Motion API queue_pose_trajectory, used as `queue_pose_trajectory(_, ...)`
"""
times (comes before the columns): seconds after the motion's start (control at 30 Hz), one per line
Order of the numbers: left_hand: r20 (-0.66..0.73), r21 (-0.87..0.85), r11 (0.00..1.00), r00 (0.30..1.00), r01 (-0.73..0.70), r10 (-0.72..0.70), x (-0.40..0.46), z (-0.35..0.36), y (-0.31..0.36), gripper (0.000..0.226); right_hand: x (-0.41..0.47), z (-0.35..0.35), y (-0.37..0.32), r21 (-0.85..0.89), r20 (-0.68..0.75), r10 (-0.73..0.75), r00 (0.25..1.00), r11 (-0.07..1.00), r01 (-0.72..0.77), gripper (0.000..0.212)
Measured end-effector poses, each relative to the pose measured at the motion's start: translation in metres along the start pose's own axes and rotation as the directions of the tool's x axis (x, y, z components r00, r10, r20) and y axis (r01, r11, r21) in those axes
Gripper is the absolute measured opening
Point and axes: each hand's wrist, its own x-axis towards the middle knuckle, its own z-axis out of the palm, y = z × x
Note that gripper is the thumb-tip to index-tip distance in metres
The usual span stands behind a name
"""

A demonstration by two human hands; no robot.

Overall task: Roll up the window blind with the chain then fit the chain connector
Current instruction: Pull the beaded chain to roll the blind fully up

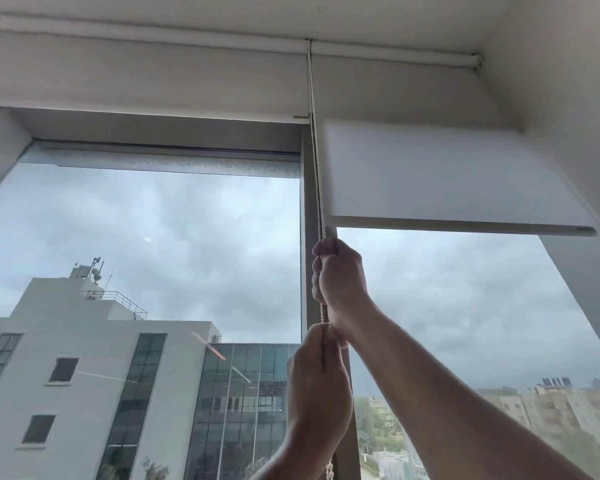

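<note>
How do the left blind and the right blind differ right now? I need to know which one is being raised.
The right blind hangs lower, its bottom bar well below the valance; the left blind is rolled nearly to the top. The right blind looks opaque white, the left greyish. The chain, gripped by the right hand and left hand, runs beside the right blind. Both are roller blinds.
</note>
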Motion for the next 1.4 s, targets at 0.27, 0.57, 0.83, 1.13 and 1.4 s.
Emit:
queue_pose_trajectory(0.27,0.155,-0.101,0.993,0.985,-0.057,0.072,0.0,-0.023,-0.04,0.044,-0.02,-0.014,0.028,-0.094,0.014,-0.123,0.992,0.988,0.124,0.037)
queue_pose_trajectory(0.57,0.209,-0.149,0.973,0.968,0.175,-0.142,0.091,-0.023,-0.003,0.041,-0.043,-0.018,0.031,-0.066,0.077,-0.209,0.975,0.975,0.214,0.043)
queue_pose_trajectory(0.83,0.159,-0.191,0.935,0.949,0.3,-0.272,0.103,0.007,0.017,0.035,-0.071,-0.025,0.075,-0.145,0.119,-0.192,0.974,0.967,0.208,0.045)
queue_pose_trajectory(1.13,0.057,-0.068,0.987,0.988,0.148,-0.144,0.101,0.008,0.015,0.037,-0.089,-0.031,0.067,-0.032,0.199,-0.069,0.978,0.997,0.076,0.052)
queue_pose_trajectory(1.4,0.104,0.017,0.98,0.975,0.196,-0.197,0.067,-0.003,-0.017,0.029,-0.105,-0.038,0.093,-0.23,0.198,-0.027,0.98,0.97,0.073,0.035)
